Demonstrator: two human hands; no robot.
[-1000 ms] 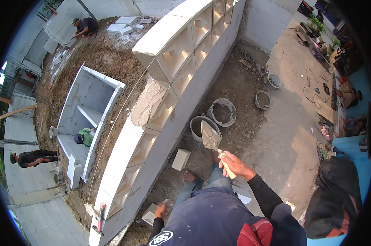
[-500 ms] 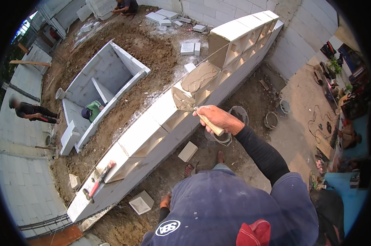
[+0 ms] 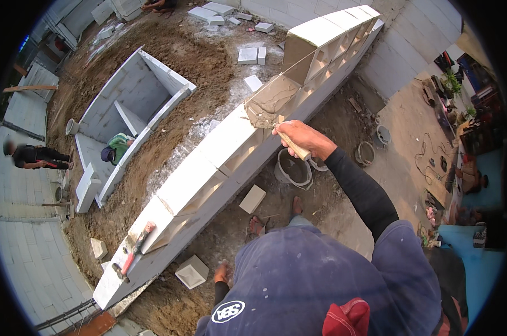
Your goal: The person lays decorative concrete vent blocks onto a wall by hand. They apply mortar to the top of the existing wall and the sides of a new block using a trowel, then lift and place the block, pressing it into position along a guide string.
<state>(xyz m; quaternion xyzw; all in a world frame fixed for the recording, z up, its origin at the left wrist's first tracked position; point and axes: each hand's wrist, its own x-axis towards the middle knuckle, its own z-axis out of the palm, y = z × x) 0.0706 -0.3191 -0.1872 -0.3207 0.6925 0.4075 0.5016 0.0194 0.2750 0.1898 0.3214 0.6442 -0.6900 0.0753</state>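
My right hand (image 3: 306,140) is closed around the wooden handle of a trowel (image 3: 295,147). The mortar-smeared blade lies against a bed of wet grey mortar (image 3: 276,95) on top of a low wall of hollow white blocks (image 3: 194,162). Just beyond the mortar, a raised upper course of blocks (image 3: 326,28) begins, its end face coated in mortar. My left hand (image 3: 221,273) hangs low by my side, near a loose hollow block (image 3: 192,271) on the ground; its fingers are too hidden to read. A red-handled hammer (image 3: 133,255) rests on the wall's near left end.
Buckets (image 3: 293,168) stand on the ground right of the wall, near my bare feet. A loose block (image 3: 253,199) lies there too. Across the wall, a person in green (image 3: 118,148) is inside a block-walled pit (image 3: 169,106). Another person (image 3: 38,155) stands at far left. A string runs along the wall.
My right hand has moved the trowel farther along the wall top, from the near edge of the mortar onto the bed. The view has shifted slightly, and my left hand still hangs low.
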